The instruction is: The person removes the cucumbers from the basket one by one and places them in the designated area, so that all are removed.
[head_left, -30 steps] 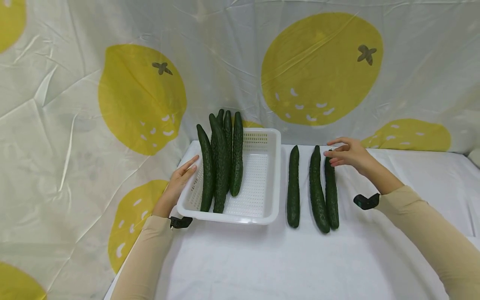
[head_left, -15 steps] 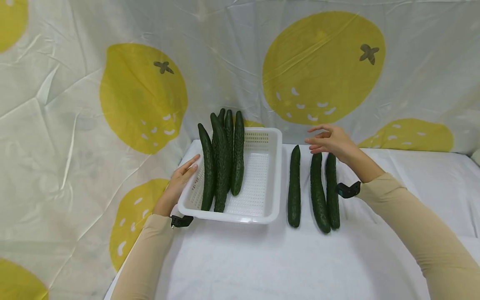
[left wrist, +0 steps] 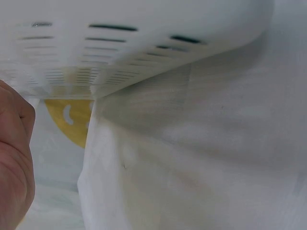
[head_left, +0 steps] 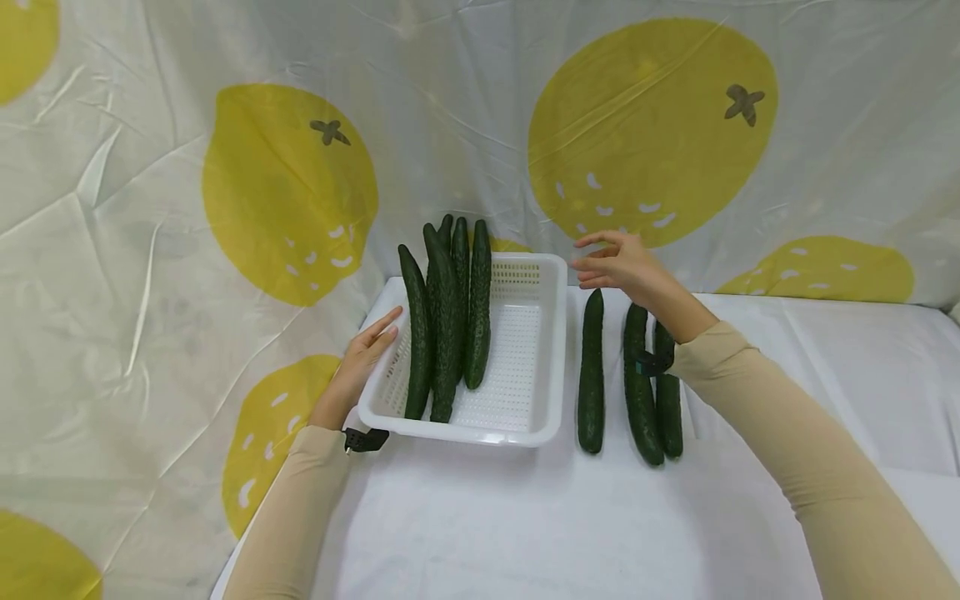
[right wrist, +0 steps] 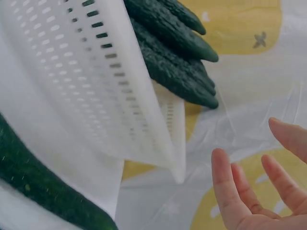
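Shifting leftward over three loose cucumbers (head_left: 591, 375), the right hand (head_left: 618, 265) has been brought, spread and empty, near the basket (head_left: 480, 435), where five others (head_left: 447, 325) are propped; straight-fingered, the left hand (head_left: 363, 358) is laid against it. Transfer seems unstarted.

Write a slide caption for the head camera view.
Left hand at a white basket of cucumbers, empty right hand nearby, three more cucumbers lying alongside.
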`<state>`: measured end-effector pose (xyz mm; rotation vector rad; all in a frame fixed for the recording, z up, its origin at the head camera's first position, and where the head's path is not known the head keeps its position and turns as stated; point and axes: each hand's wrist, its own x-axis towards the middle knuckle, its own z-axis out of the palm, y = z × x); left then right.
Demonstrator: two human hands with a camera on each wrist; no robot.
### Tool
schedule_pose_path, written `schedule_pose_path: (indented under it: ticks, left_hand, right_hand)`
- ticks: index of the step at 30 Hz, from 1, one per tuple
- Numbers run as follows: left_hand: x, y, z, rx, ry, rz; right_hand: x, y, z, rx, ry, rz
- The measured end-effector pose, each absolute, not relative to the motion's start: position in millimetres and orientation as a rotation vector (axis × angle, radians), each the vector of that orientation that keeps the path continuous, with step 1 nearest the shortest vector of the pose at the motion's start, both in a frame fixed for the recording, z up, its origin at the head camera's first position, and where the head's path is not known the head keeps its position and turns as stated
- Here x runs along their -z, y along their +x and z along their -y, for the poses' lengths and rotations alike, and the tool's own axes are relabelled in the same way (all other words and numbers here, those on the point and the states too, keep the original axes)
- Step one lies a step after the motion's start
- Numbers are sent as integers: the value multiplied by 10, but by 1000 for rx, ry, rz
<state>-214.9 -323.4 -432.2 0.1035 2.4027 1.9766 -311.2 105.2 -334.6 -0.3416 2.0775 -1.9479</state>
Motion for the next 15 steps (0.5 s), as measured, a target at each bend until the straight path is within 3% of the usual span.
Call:
schedule_pose_path:
  ticks: [15]
  left_hand:
    - [4325,-2150,3241,-1952,105,-2421]
  right_hand:
    - [3313,-3206,-428,1976,-278,-1994]
